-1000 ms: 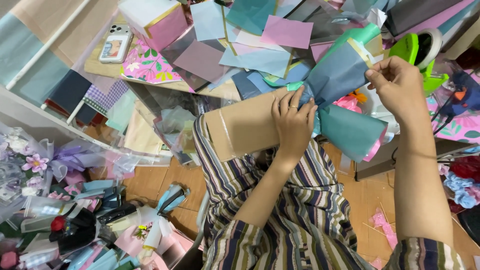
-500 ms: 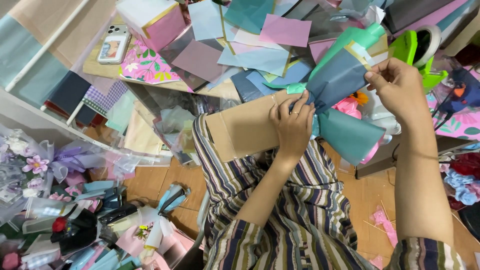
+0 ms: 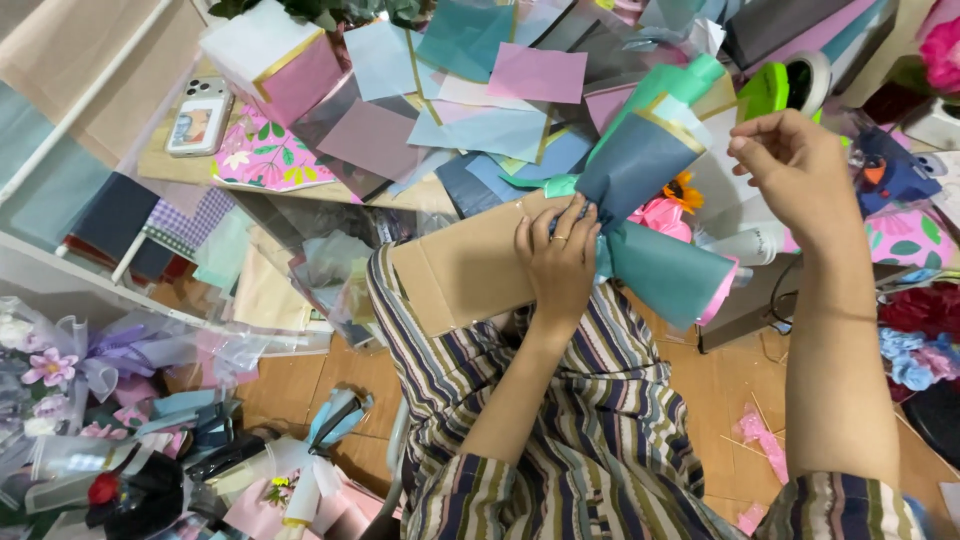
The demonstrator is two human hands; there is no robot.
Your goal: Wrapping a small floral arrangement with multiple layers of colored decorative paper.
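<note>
Centrally, the left hand (image 3: 560, 262) is gripping the pinched waist of a paper-wrapped bouquet (image 3: 648, 215), its fingers (image 3: 572, 222) curling tightly around the gathered blue and teal wrapping, with a ring showing on one finger. The bouquet is lying over a brown cardboard sheet (image 3: 462, 268) resting on the person's striped lap, its teal lower end pointing right and an orange flower (image 3: 683, 189) peeking out beside pink paper. The right hand (image 3: 795, 170) is hovering just beside the wrapping's upper edge, fingers loosely bent and half open; whether its fingertips are touching the paper cannot be told. Coloured paper sheets (image 3: 470, 120) are covering the table beyond.
</note>
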